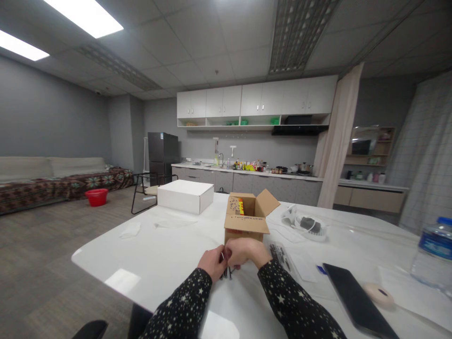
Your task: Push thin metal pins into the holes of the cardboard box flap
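left hand and right hand, curled nearly closed, seemingly pinch thin dark rods.

One head cam, worn by the person, looks fwd, approx. level, from just behind & above the L hand and R hand, w/ both sleeves cut by the bottom edge. Angle v. wide: hands close to the lens nr lower ctr, tabletop spreading L & R of them, ceiling high above, wall cabinets well beyond. Far out L of the L hand the view takes in a sofa; R of the R hand, a water bottle cut off by the frame edge.
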Available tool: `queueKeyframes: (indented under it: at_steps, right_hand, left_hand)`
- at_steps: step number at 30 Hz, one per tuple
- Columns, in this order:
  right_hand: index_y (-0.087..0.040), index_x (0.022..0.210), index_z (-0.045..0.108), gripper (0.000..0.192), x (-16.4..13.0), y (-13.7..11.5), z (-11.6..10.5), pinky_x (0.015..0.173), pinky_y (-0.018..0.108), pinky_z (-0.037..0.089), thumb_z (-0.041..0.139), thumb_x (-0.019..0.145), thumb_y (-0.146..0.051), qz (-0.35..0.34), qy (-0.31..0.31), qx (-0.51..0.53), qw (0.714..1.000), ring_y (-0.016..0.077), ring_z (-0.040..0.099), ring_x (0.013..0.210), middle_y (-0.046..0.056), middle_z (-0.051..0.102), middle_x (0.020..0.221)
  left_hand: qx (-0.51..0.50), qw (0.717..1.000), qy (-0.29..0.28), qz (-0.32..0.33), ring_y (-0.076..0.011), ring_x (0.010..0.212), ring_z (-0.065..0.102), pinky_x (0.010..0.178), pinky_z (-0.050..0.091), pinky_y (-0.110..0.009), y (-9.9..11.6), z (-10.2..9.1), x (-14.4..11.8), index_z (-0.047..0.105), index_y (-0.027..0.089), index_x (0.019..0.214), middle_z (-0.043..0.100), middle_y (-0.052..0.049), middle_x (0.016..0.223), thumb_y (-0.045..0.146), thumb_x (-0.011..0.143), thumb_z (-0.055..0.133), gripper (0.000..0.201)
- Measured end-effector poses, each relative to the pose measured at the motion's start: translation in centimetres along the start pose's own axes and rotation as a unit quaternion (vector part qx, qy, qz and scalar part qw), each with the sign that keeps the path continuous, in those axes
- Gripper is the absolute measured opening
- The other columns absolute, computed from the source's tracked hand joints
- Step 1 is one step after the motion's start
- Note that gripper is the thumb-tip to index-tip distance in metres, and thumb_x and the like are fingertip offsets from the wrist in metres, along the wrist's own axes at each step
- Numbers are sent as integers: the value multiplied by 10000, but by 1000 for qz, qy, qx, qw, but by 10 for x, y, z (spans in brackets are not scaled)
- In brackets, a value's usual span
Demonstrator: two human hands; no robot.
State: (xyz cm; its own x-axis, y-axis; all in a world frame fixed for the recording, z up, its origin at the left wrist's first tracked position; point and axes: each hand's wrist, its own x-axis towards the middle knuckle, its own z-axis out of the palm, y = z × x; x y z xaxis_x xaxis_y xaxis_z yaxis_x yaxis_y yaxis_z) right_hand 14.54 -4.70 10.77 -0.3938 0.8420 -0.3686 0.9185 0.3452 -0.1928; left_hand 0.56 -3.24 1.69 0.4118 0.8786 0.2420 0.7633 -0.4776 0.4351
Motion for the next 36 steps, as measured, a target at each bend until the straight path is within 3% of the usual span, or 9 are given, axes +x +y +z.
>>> queueKeyframes:
  at_steps: [8,13,18,21,27,36]
  right_hand:
    - [-139,881,707,310,-14,-10,-5,507,236,425,572,607,-188,85,39,-39,995,209,660,700,100,726,795]
    - [-142,939,707,359,-7,-7,0,522,260,432,574,617,-230,67,43,-57,995,243,673,777,123,729,889]
    - [-179,833,709,256,-6,-5,1,543,265,450,584,665,-327,27,48,-44,997,225,671,737,86,726,820]
    - [-170,889,694,264,-9,-7,0,571,271,475,599,670,-283,68,44,-26,996,225,678,722,81,723,777]
    - [-135,1046,661,391,-6,-3,4,744,332,508,611,675,-248,107,73,-53,990,293,662,979,182,700,1047]
    - [-128,1001,679,389,-2,-2,4,647,313,510,581,655,-276,83,48,-62,993,287,680,894,171,717,986]
  left_hand:
    - [-5,1000,0,2,-144,657,600,602,358,-226,-1,0,-2,608,205,849,665,-1,705,262,817,500,126]
    - [-8,1000,1,6,-149,666,603,595,357,-227,-1,0,0,607,202,857,672,-10,726,304,825,510,144]
    - [-4,1000,1,9,-151,681,609,602,364,-225,0,-1,0,600,197,870,680,-16,756,332,823,529,160]
    - [-3,1000,4,8,-143,656,600,591,357,-222,-1,0,-1,604,200,851,667,-4,714,304,823,510,142]
    - [-5,1000,3,4,-138,635,589,588,353,-220,-1,1,-1,608,209,844,651,9,668,262,815,494,129]
    - [-3,1000,1,3,-138,649,598,586,355,-216,2,-1,-1,600,206,837,663,0,697,277,831,505,118]
